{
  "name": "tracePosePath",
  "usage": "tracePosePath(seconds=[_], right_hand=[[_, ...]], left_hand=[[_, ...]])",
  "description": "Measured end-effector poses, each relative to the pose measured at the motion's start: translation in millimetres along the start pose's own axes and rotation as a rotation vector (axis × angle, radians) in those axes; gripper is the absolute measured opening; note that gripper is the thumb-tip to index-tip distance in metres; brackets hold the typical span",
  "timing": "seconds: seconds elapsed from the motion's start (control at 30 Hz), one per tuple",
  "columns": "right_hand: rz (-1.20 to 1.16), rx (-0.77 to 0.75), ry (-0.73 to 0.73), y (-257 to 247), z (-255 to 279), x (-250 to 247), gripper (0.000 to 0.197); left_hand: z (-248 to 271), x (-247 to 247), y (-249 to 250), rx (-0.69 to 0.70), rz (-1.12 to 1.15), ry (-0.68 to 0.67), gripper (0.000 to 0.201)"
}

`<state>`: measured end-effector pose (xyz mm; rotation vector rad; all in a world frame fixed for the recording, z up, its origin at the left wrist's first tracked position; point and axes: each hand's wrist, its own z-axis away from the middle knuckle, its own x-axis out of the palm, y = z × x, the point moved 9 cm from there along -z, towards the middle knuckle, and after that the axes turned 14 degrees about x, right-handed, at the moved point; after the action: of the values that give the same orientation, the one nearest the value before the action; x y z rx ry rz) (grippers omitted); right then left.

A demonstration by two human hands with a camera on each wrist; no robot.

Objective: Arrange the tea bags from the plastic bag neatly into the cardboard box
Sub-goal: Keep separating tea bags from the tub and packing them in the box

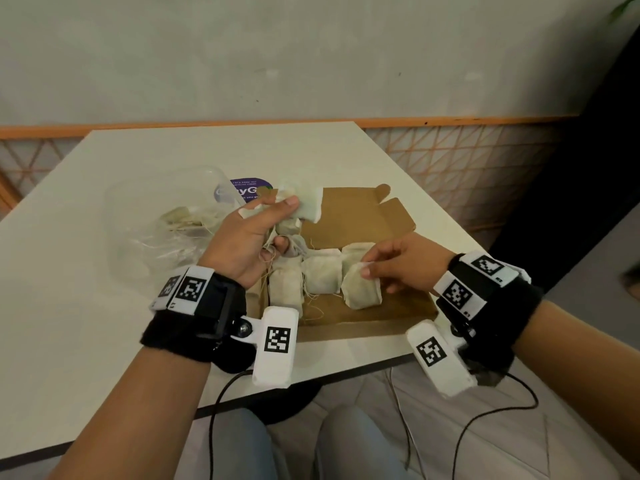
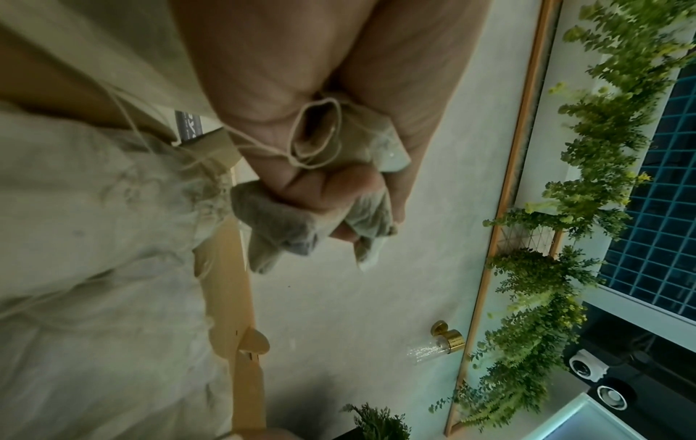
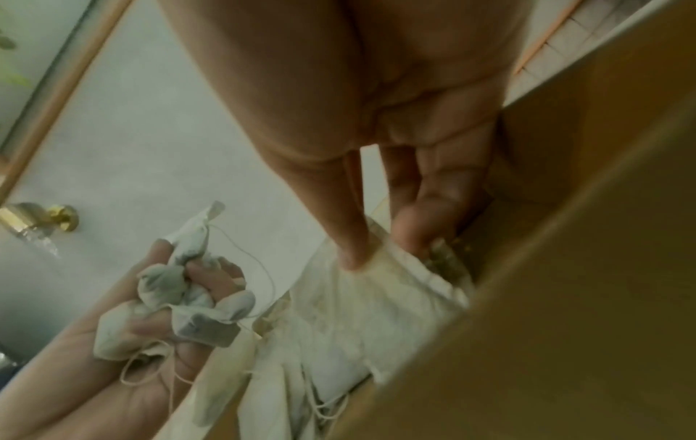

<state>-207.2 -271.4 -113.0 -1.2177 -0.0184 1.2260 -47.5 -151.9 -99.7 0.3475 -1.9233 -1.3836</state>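
White bench [image 1: 86, 237] carries the cardboard box [image 1: 360, 216] w/ plastic bag [image 1: 162, 244] beside it. My left hand [image 1: 242, 237] clutches spare tea bags [image 1: 304, 206] as stock above the box; right hand [image 1: 401, 265] pinches one bag [image 1: 360, 289], prob. squaring it into the row.

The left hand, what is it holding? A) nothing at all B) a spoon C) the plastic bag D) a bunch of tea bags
D: the left hand has its fingers curled round a bunch of tea bags above the cardboard box, and the left wrist view shows their strings looping out of the fist.
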Motion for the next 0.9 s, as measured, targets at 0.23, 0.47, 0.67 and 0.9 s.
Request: tracePosePath(seconds=[0.23,0.47,0.67,0.9], right_hand=[[-0.108,0.095,0.041,3.4,-5.1,-3.4,0.009],[0.034,-0.083,0.340,-16.8,10.4,-32.1,0.016],[0.181,-0.064,0.036,-6.6,13.3,17.8,0.015],[0.303,-0.161,0.136,-27.6,15.2,-8.9,0.022]], left_hand=[[0.3,4.0,1.0,0.009,0.028,-0.004,0.031],[0.9,4.3,0.8,0.005,0.039,-0.025,0.031],[0.4,4.1,-1.2,-0.023,0.040,-0.012,0.030],[2.7,4.3,1.0,-0.033,0.067,-0.013,0.010]])
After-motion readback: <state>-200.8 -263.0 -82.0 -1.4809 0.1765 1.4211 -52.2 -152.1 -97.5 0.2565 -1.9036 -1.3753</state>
